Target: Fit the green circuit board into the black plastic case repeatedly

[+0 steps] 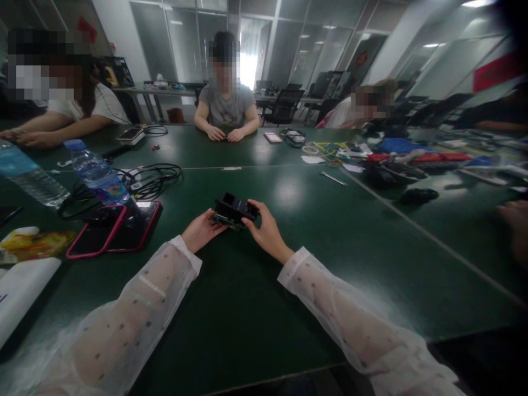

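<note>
A black plastic part is held above the green table, between my two hands. Under it shows a green circuit board with small components. My left hand grips the board's left end, its fingers reaching beneath. The right end of the black part is pinched between the thumb and fingers of my right hand. The black part has square openings on its upper side. Whether the part and the board are joined cannot be made out.
Two red-edged phones, water bottles and coiled black cables lie to the left. A wrench and piled cables and tools are at the right. Several people sit around the table.
</note>
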